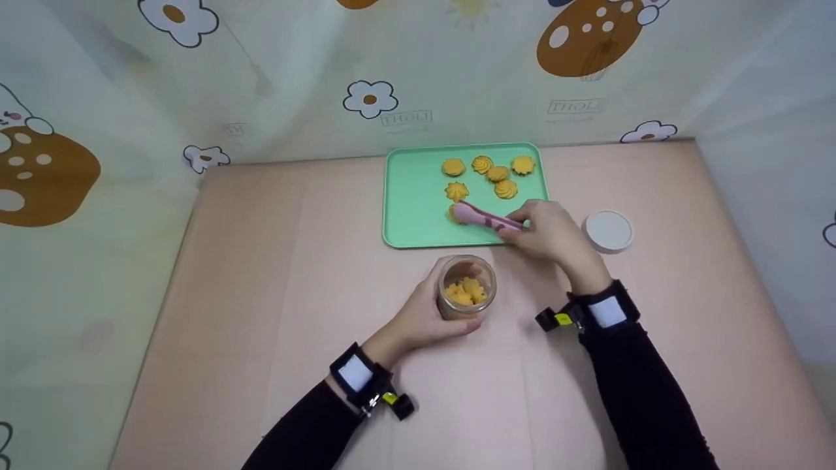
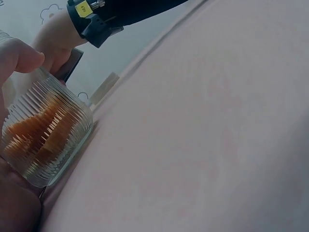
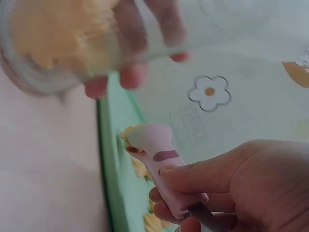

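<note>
My left hand (image 1: 428,316) grips a ribbed glass jar (image 2: 72,113) from its left side, fingers wrapped round the wall. Several yellow cookies (image 1: 465,292) lie in the bottom of the jar. With my right hand (image 1: 545,232) I hold pink tongs (image 3: 161,157) between thumb and fingers. The tips of the tongs are around a cookie (image 3: 128,137) at the front of the green tray (image 1: 415,196). Behind it, several more fluted and swirled cookies (image 1: 505,189) are spread over the tray's right half.
A round white lid (image 1: 608,231) lies on the table (image 1: 261,294) to the right of the tray. A patterned curtain (image 1: 294,85) hangs along the back and both sides of the table. The jar stands in front of the tray.
</note>
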Tool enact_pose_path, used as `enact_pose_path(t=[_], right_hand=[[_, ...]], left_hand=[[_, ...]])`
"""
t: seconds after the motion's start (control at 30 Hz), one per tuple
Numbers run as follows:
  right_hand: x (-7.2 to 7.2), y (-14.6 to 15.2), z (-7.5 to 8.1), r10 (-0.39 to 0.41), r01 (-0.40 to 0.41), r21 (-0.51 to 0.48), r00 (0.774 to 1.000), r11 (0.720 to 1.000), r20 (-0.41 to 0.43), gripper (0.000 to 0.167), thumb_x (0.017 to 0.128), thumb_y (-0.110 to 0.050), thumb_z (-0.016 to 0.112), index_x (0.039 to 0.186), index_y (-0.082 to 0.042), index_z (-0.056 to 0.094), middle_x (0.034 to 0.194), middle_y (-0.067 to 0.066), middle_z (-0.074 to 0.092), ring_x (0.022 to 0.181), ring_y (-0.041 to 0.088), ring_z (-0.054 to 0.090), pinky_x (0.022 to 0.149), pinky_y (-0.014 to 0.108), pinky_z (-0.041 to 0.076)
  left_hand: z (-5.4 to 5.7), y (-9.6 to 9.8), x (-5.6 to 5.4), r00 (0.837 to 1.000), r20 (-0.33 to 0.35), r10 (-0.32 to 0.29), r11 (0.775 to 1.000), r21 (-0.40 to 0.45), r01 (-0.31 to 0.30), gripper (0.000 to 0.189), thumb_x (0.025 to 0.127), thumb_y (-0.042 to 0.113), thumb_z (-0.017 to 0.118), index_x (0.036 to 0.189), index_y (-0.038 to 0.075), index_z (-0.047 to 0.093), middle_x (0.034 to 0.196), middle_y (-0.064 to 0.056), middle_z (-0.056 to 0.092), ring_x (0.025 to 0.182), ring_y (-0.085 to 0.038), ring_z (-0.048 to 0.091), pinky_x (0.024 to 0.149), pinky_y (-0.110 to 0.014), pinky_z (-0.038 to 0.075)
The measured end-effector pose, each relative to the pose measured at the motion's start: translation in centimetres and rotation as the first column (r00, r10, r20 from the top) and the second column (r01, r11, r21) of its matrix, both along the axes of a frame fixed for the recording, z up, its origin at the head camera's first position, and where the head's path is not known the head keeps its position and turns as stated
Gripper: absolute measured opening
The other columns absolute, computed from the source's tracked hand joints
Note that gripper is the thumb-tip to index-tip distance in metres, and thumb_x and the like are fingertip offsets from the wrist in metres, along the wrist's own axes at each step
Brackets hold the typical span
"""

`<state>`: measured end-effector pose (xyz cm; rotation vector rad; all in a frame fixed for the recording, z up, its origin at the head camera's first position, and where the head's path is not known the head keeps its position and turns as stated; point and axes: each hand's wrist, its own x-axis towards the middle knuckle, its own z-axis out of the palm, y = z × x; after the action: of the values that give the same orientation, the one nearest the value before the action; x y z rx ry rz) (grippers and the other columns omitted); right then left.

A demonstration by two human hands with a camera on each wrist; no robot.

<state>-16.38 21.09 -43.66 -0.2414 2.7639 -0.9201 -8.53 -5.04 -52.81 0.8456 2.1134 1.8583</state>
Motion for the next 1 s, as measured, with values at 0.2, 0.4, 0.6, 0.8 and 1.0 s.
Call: enact_pose_path(t=[0.2, 0.4, 0.6, 0.8, 1.0], right_hand=[[0.9, 3.0, 2.7, -0.035, 0.032, -0.066, 0.999, 0.997, -0.041, 0.035, 0.102, -0.026, 0.078, 0.123, 0.002, 0.080, 0.112, 0.019, 0.073, 0.091, 0.031, 0.061, 0.076, 0.040, 0.052], [3.9, 4.8, 6.7, 0.114, -0.146, -0.164, 0.975, 0.976, -0.190, 0.018, 0.102, -0.021, 0.081, 0.111, -0.006, 0.084, 0.100, 0.005, 0.073, 0.083, 0.022, 0.055, 0.066, 0.027, 0.044], [7.3, 5.0, 9.8, 0.366, -0.415, -0.102, 0.875, 0.904, -0.316, 0.009, 0.095, -0.014, 0.087, 0.104, -0.017, 0.086, 0.095, -0.012, 0.069, 0.081, 0.012, 0.058, 0.065, 0.026, 0.048], [9.6, 4.4, 10.9, 0.445, -0.460, 0.054, 0.811, 0.886, -0.379, 0.014, 0.091, -0.018, 0.091, 0.104, -0.021, 0.086, 0.098, -0.017, 0.069, 0.087, 0.006, 0.056, 0.073, 0.027, 0.045], [10.5, 3.7, 11.1, 0.442, -0.430, 0.120, 0.817, 0.895, -0.370, 0.018, 0.090, -0.016, 0.091, 0.108, -0.015, 0.087, 0.100, -0.011, 0.071, 0.085, 0.009, 0.057, 0.069, 0.028, 0.051]], left_hand=[[-0.1, 0.2, 0.1, 1.000, 0.018, 0.007, 1.000, -0.005, -0.007, 0.093, 0.080, 0.023, 0.095, 0.158, 0.021, 0.045, 0.147, 0.001, 0.062, 0.140, -0.018, 0.056, 0.126, -0.043, 0.039], [0.1, 0.1, 0.1, 0.999, 0.035, 0.019, 1.000, -0.009, -0.019, 0.094, 0.079, 0.022, 0.096, 0.158, 0.020, 0.046, 0.148, 0.000, 0.061, 0.139, -0.020, 0.056, 0.125, -0.044, 0.040], [0.3, 0.0, 0.1, 0.998, 0.062, 0.009, 1.000, 0.007, -0.009, 0.096, 0.079, 0.018, 0.096, 0.160, 0.020, 0.044, 0.151, -0.002, 0.060, 0.139, -0.023, 0.056, 0.124, -0.046, 0.040], [0.2, -0.1, 0.0, 0.999, 0.043, 0.008, 1.000, -0.011, -0.007, 0.093, 0.081, 0.021, 0.095, 0.159, 0.024, 0.045, 0.150, 0.005, 0.060, 0.136, -0.019, 0.058, 0.122, -0.045, 0.043], [0.1, -0.1, 0.0, 1.000, 0.012, 0.008, 1.000, -0.027, -0.008, 0.093, 0.081, 0.024, 0.094, 0.159, 0.025, 0.044, 0.151, 0.005, 0.060, 0.137, -0.018, 0.058, 0.123, -0.045, 0.042]])
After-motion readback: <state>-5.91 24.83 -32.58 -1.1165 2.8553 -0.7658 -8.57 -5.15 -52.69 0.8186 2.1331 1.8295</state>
